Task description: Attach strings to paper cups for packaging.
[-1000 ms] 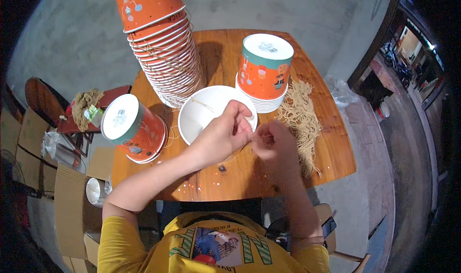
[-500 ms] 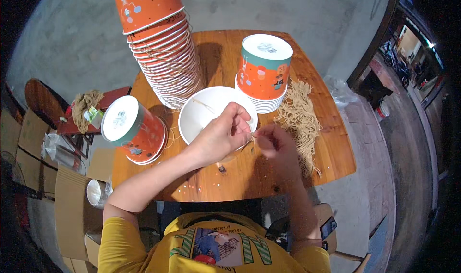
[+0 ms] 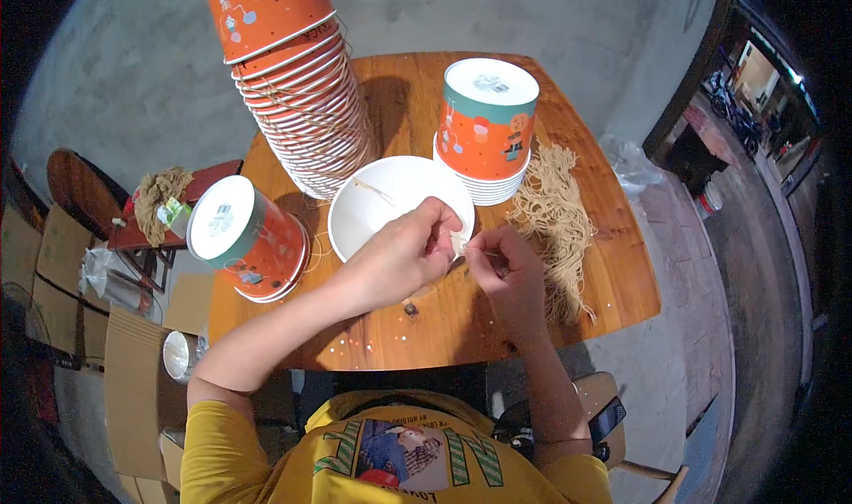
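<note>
A white-lined paper bucket [image 3: 359,224] lies tilted on the table with its mouth toward me. A short piece of beige cord [image 3: 374,192] hangs inside against its far wall. My left hand [image 3: 399,254] is closed in a pinch at the bucket's near right rim. Just right of it, my right hand [image 3: 510,273] pinches too, fingertips almost meeting the left ones. A thin pale cord end shows between the fingertips; the fingers hide most of it. Right of my right hand lies a loose bundle of beige cords [image 3: 557,229].
Behind the bucket rises a tall, leaning stack of orange buckets [image 3: 306,105] with cords. Upside-down orange buckets [image 3: 488,140] stand at the back right, others [image 3: 257,247] at the left. Small bits dot the wooden table [image 3: 612,273]. A low red bench [image 3: 200,180] stands further left.
My right hand has turned slightly, and its fingertips have shifted a little at the rim. The left hand keeps its pinch. The cord end looks less visible.
</note>
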### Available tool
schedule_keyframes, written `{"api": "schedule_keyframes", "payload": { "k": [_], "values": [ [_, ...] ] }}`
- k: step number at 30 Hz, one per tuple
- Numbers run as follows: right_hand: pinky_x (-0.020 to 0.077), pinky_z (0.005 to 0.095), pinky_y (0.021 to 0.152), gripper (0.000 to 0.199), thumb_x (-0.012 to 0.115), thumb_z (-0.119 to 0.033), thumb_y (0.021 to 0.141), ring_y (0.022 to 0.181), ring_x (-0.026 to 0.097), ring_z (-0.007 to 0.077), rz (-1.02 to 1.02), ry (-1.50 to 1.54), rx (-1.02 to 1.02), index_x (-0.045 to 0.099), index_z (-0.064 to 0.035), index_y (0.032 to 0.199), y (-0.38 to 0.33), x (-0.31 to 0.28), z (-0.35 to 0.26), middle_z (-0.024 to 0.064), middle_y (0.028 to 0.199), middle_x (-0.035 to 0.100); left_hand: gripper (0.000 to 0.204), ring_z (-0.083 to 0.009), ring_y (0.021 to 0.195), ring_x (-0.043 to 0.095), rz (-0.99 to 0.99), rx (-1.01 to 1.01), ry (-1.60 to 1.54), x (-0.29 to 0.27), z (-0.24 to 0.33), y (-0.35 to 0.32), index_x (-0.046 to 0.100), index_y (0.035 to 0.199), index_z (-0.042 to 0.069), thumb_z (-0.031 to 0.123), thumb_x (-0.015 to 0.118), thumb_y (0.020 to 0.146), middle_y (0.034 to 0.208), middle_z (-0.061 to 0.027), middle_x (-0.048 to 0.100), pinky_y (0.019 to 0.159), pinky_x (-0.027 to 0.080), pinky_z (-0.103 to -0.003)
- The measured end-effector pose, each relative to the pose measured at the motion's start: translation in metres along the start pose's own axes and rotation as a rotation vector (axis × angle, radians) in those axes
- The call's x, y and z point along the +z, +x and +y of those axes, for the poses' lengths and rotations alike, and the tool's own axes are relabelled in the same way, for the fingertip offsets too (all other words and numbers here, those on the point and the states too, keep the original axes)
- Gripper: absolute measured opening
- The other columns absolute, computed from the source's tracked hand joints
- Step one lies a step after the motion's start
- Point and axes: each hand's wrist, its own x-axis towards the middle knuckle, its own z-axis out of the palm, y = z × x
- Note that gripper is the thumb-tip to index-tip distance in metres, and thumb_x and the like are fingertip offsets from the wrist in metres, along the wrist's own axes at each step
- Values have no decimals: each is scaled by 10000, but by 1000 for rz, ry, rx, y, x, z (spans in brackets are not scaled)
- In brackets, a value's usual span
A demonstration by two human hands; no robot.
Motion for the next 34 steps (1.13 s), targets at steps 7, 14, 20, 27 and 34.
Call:
{"api": "schedule_keyframes", "payload": {
  "k": [7, 14, 20, 27, 34],
  "values": [
    [428, 256, 538, 118, 685, -35, 795, 601, 538, 101, 5, 10, 6, 578, -48, 843, -1, 2, -1, 37, 708, 562, 129, -273, 739, 589, 76, 6, 70, 1, -7, -4, 569, 889, -27, 71, 578, 804, 793, -145, 575, 689, 474, -354],
    [447, 258, 555, 116, 681, -26, 796, 613, 560, 115, 2, 12, 0, 574, -41, 839, -2, 0, -1, 46, 725, 574, 121, -200, 721, 561, 91, -38, -23, 1, -6, -3, 591, 883, -15, 79, 589, 807, 794, -118, 566, 678, 469, -311],
    [413, 209, 590, 72, 650, -21, 834, 642, 482, 39, 26, 33, -40, 609, -27, 893, -2, -2, 3, -23, 741, 558, 109, -114, 658, 517, 67, -118, -122, 0, -7, -1, 588, 893, -10, 80, 575, 833, 737, -40, 531, 624, 458, -275],
    [493, 329, 653, 183, 722, -70, 751, 742, 604, 240, -5, -255, -261, 616, -61, 901, -1, 1, -14, 84, 782, 585, 101, -101, 650, 524, 35, -253, -172, 1, 1, -2, 582, 883, -11, 82, 580, 845, 713, -35, 537, 611, 458, -274],
    [499, 361, 644, 229, 735, -71, 723, 721, 590, 264, 71, -445, -423, 597, -78, 905, -2, 3, -10, 75, 779, 564, 106, -267, 795, 638, 94, -57, 89, 4, 4, -6, 599, 907, 11, 101, 557, 873, 900, -133, 656, 709, 485, -366]
  ]
}}
